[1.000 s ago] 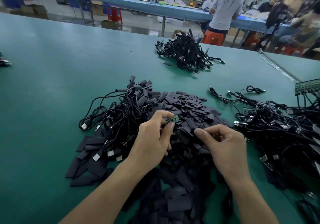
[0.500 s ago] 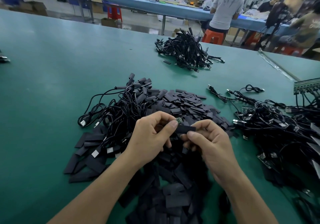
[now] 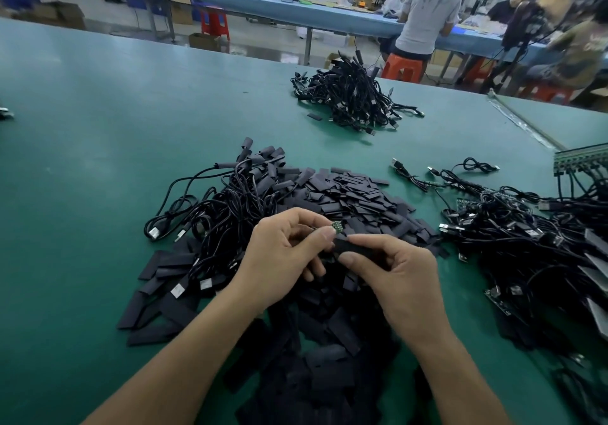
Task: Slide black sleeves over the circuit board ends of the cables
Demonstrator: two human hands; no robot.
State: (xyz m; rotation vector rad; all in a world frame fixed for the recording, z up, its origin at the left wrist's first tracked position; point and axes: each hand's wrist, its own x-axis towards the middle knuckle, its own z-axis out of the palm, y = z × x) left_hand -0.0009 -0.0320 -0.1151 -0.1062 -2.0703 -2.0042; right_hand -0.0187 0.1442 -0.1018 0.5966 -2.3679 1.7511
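Mid-sleeving here. Got the left hand (image 3: 283,260) pinching the little green circuit board (image 3: 336,226) by its back end, tip poking out past thumb and forefinger. Got the right hand (image 3: 404,280) clamped on one black sleeve (image 3: 350,247), thumb on top and fingers curled under, with its open end right at the board. Can't tell whether the board's corner is actually inside yet. Both hands close together, held up over the big heap of loose sleeves (image 3: 355,194).

To do this bit well, probably:
- Squeeze the sleeve on its edges so the flat mouth pops open.
- Line the board up flat with that mouth, not twisted.
- Feed the board in and push the sleeve along, not the other way round.
- Go easy: looks like a snug fit, so could snag a corner.
- Stop once the whole board is covered.

Around that, working on a green table (image 3: 98,128), matte by the look of it. Left of the heap, a tangle of sleeved cables (image 3: 230,201), or so it looks. Off to the right, a bigger tangle (image 3: 526,237) with bare boards and USB plugs. Further back, a far bundle (image 3: 355,99) with one stray sleeve (image 3: 314,116) beside it.

Beyond the table, a long blue bench (image 3: 263,3) with a person in a grey shirt (image 3: 427,10) standing at it, back turned, orange stool (image 3: 403,68) by their legs. Also a red stool (image 3: 215,23) and cardboard boxes (image 3: 181,13) on the floor. Background pretty blurry, so not calling out more.
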